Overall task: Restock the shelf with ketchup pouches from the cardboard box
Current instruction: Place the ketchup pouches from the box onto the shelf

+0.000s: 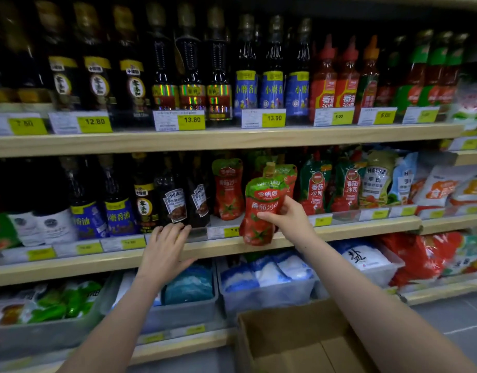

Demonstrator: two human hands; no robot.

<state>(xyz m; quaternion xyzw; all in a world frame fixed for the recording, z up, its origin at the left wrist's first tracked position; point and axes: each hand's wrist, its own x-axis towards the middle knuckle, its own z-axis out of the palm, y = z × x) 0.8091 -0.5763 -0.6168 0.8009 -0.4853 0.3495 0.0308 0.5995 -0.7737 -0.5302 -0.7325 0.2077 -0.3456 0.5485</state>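
My right hand (287, 218) grips a red ketchup pouch (260, 211) with a green top, held upright in front of the middle shelf (353, 227). A second pouch (284, 176) shows just behind it. One more pouch of the same kind (228, 188) stands on the shelf to the left of the held one. My left hand (166, 247) rests with straight fingers on the middle shelf's front edge, below the dark Heinz bottles (175, 200). The open cardboard box (291, 343) sits at the bottom, and the part of its inside that I can see holds nothing.
Green-and-red ketchup pouches (315, 184) and Heinz pouches (374, 181) stand right of the gap. Sauce and oil bottles (191, 65) fill the top shelf. Grey bins with salt bags (267, 275) sit on the lower shelf. Grey floor (460, 316) shows at right.
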